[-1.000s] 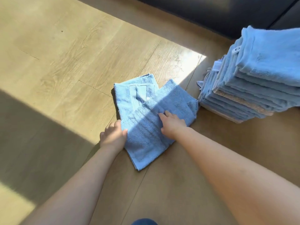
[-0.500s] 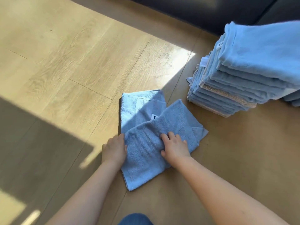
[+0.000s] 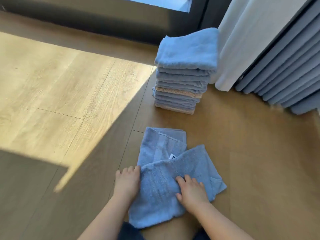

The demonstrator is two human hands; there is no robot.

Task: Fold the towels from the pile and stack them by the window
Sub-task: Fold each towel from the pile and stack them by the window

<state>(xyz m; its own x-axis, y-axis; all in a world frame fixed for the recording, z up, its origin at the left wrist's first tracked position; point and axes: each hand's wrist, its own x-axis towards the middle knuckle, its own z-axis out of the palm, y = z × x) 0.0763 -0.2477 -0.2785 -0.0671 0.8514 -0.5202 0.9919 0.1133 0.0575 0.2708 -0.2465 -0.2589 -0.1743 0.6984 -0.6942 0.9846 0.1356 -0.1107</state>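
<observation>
— What's under you?

— A light wooden plank floor (image 3: 69, 87), the widest thing here. A bright patch of sun lies across its left part. The part where I work is in shade.

— And by the wall?

— On the right hang pleated grey-blue curtains (image 3: 284, 70), with a white curtain panel (image 3: 242, 42) on their left side. Along the top runs the dark window frame (image 3: 103, 19), with a strip of glass above it.

— Where are the folded ones?

— A tall stack of folded towels (image 3: 187, 54) stands on the floor in front of the window frame. Its right side is touching the white curtain panel or just beside it, I can't tell which. Most of the towels are light blue. One beige towel sits about midway and another at the bottom.

— And the one you're working on?

— The light blue terry towel (image 3: 161, 196) lies on the floor right in front of me, nearer than the stack and apart from it. It's half folded: a flat part stretches away toward the stack, and another layer lies slantwise across it.

— Your hands?

— My right hand (image 3: 192, 192) lies on the top layer, fingers spread and pressing it down, grasping nothing. My left hand (image 3: 127, 183) is at the towel's left edge, fingers bent and touching it. Whether it pinches the edge, I can't tell.

— Anything smaller?

— A small white label (image 3: 172, 156) peeks out where the slanted layer crosses the flat part.
</observation>
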